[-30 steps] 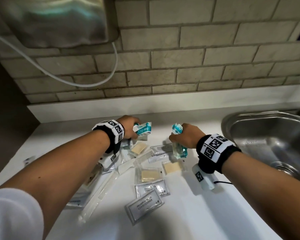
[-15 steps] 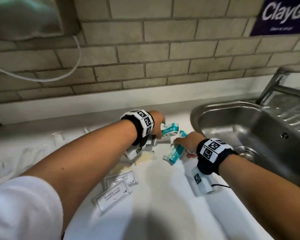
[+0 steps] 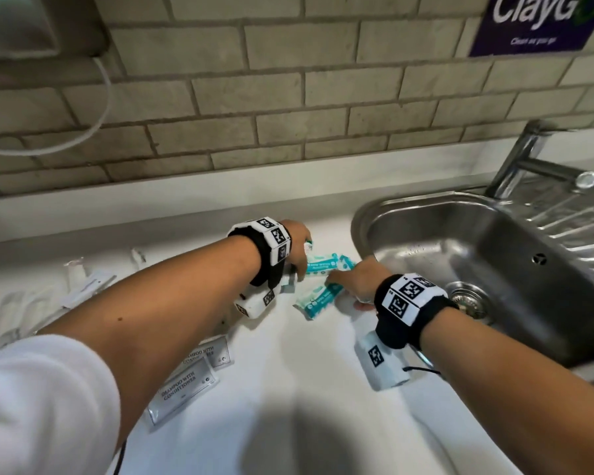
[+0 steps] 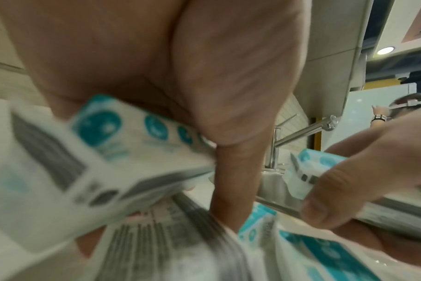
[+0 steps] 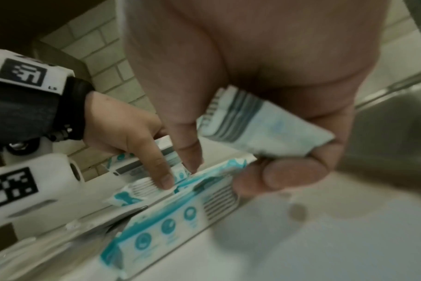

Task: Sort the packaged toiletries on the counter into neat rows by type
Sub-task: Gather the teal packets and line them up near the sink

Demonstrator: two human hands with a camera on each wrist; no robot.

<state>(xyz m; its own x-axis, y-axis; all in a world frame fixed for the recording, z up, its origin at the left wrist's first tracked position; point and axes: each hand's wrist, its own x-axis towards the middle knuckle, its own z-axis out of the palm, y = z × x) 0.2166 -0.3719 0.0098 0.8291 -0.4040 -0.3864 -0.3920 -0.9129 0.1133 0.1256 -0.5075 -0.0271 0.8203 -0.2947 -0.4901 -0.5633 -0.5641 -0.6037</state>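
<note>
Both hands have carried teal wipe packets to the tabletop (image 3: 288,389) beside the sink (image 3: 364,214). Left hand (image 3: 297,246) and right hand (image 3: 355,281) each grip one packet while fingertips touch those already laid; the wipes row is forming.

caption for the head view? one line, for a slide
Both hands, left hand and right hand, place teal-and-white packets on the white counter beside the steel sink.

Teal-and-white wipe packets (image 3: 318,301) lie clustered on the white counter (image 3: 288,389) beside the sink (image 3: 494,269).
</note>
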